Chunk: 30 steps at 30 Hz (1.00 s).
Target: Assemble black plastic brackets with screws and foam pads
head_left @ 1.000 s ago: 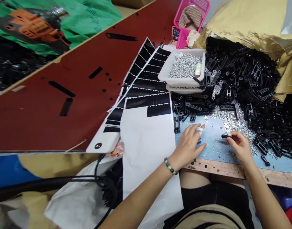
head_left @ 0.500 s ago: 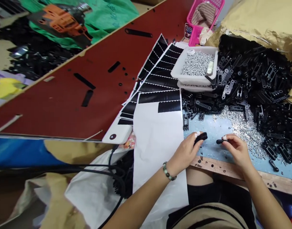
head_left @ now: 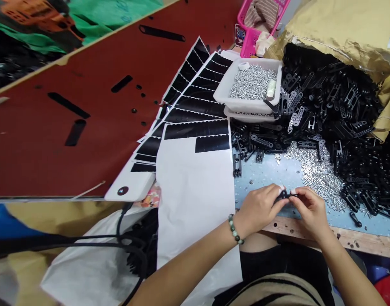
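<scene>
My left hand (head_left: 261, 207), a beaded bracelet at its wrist, pinches a small black plastic part (head_left: 281, 194) near the table's front edge. Close against it, my right hand (head_left: 309, 209) grips a slim black piece (head_left: 292, 195) between thumb and fingertips. The two black parts meet between my fingertips, and the fingers hide much of them. Behind my hands lies a blue speckled work surface (head_left: 257, 170). A scatter of small silver screws and nuts (head_left: 319, 170) spreads just beyond my right hand.
White tubs of silver screws (head_left: 250, 85) stand behind, beside a large heap of black plastic parts (head_left: 328, 91). Sheets of black stickers (head_left: 197, 131) hang to the left over a white power strip (head_left: 131, 182). A pink basket (head_left: 249, 42) is at the back. Black cables (head_left: 86, 243) run at lower left.
My hands have come together, bringing the black piece in my right hand against the part in my left. The camera view has shifted, so the surroundings sit further left.
</scene>
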Tool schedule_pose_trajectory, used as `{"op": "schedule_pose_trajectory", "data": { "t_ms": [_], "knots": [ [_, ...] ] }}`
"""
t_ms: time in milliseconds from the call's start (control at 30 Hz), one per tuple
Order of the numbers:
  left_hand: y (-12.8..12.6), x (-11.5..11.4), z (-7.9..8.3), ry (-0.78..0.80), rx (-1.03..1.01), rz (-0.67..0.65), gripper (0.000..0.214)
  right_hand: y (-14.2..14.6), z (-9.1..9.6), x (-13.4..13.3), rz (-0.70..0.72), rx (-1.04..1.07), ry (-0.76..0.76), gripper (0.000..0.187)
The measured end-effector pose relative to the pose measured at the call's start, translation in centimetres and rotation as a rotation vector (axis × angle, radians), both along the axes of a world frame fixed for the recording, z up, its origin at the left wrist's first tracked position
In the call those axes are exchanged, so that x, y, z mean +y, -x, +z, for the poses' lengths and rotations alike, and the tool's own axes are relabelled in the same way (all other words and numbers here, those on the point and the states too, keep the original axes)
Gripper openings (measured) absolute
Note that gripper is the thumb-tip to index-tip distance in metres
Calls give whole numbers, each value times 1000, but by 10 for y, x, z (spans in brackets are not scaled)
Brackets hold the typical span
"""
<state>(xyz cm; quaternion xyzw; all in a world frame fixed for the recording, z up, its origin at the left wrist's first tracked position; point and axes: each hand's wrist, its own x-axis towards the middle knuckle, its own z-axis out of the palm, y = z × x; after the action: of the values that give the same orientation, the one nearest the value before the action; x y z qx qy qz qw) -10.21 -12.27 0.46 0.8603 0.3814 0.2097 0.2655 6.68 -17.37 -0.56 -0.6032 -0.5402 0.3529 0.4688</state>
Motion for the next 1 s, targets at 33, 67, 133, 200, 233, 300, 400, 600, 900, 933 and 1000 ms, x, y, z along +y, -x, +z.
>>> {"op": "schedule_pose_trajectory", "data": {
  "t_ms": [33, 67, 133, 200, 233, 300, 400, 600, 900, 933, 1000],
  "knots": [
    [-1, -1, -4, -59, 24, -36, 26, 0, -3, -4, -17, 18, 24, 13],
    [-2, -2, -7, -109, 46, -67, 28, 0, -7, -7, -31, 36, 47, 15],
    [-3, -4, -12, -169, 76, -99, 31, -4, -13, -11, -25, 48, 82, 19],
    [-3, -3, -13, -146, 78, -98, 33, -13, -15, -9, 25, -29, 73, 20],
    [-1, -2, -12, -99, 64, -79, 34, -19, -16, -6, 46, -120, 47, 20],
    [3, 5, -6, 49, 7, 6, 32, -31, -15, 4, 40, -393, -20, 22],
    [10, 21, 4, 289, -100, 161, 24, -43, -16, 23, -20, -806, -50, 22],
    [12, 44, 10, 458, -233, 229, 19, -31, -26, 38, 72, -941, -68, 20],
    [-18, 55, -5, 240, -162, -86, 18, -57, -13, 15, -44, -658, -182, 16],
    [-25, 55, -7, 215, -136, -137, 17, -57, -12, 12, -26, -631, -195, 15],
    [-34, 57, -11, 175, -86, -209, 15, -55, -11, 7, 12, -644, -188, 16]
  ]
}}
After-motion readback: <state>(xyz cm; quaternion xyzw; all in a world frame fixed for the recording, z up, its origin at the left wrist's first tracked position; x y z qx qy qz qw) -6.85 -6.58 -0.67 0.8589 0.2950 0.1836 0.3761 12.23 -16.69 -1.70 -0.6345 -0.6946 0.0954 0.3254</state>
